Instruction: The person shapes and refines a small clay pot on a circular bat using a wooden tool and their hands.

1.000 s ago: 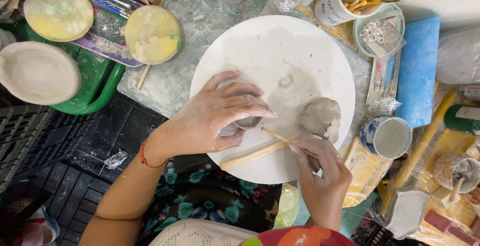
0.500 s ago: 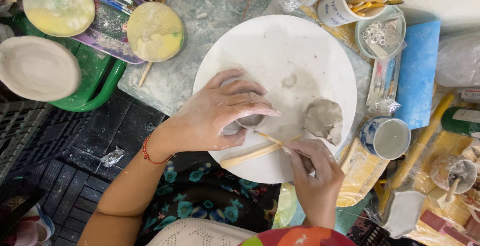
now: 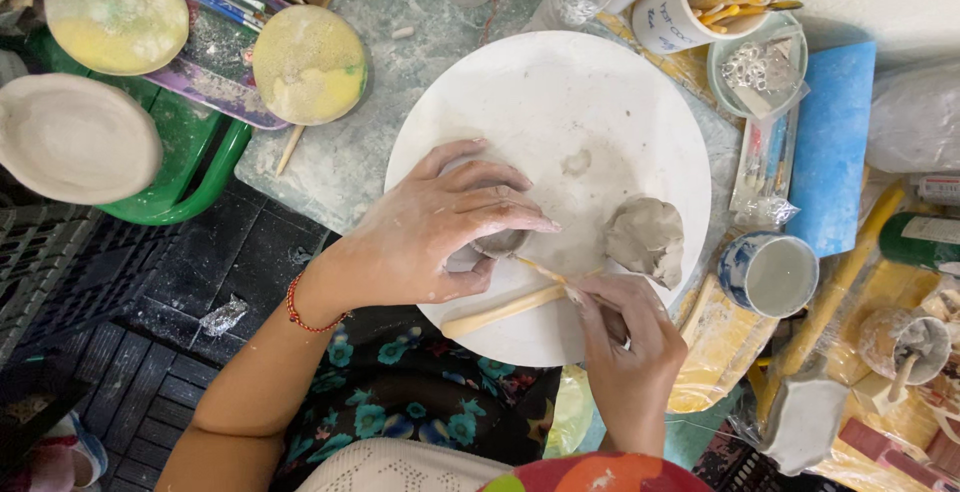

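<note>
Grip, left hand (image 3: 430,227): I am cupping a small clay piece (image 3: 498,243) on the round white board (image 3: 560,122). Grip, right hand (image 3: 628,337): I am pinching a thin wooden tool (image 3: 540,270), its tip touching the piece.

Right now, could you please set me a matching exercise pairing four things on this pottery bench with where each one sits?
Things:
1. lump of grey clay
2. blue-patterned cup of pale liquid
3. long flat wooden stick
4. thin wooden tool

Places:
A. held in the right hand, tip at the small clay piece under the left hand
B. off the round white board, by its right edge
C. on the board's right side, untouched
D. flat on the board's near edge, between the hands

Pairs: 1-C, 2-B, 3-D, 4-A
</note>
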